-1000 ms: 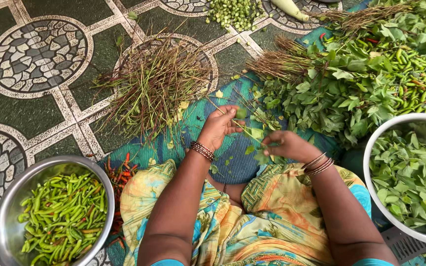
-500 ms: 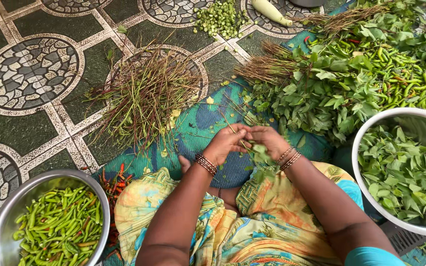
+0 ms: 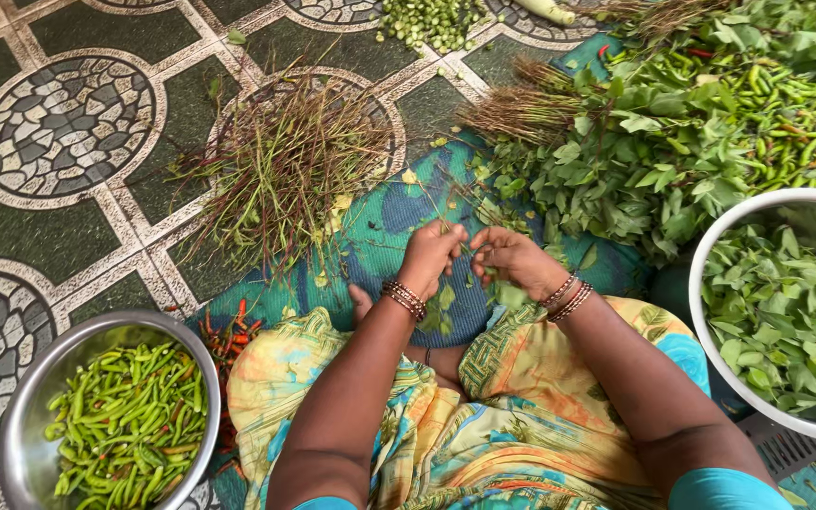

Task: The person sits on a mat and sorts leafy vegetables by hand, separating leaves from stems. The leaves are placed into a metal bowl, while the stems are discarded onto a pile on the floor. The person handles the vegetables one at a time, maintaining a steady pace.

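Note:
My left hand (image 3: pixel 430 255) and my right hand (image 3: pixel 512 259) meet over a blue-green mat (image 3: pixel 384 227), just past my knees. Both pinch a thin leafy stem (image 3: pixel 450 203) that runs up and away from my fingers. A few green leaves (image 3: pixel 512 295) hang under my right hand. Bangles ring both wrists. A heap of leafy plants with green chillies (image 3: pixel 672 142) lies to the right of my hands. A pile of bare stems (image 3: pixel 285 170) lies to the left of them.
A white bowl (image 3: pixel 710 246) of picked green leaves sits at the right. A steel bowl (image 3: pixel 21 416) of green chillies sits bottom left, with red chillies (image 3: pixel 229 335) beside it. Small green pods (image 3: pixel 432 19) lie at the top on the patterned tile floor (image 3: pixel 68 123).
My right hand came in from the leaf heap to meet the left. Both hands now hold one stem together in front of me.

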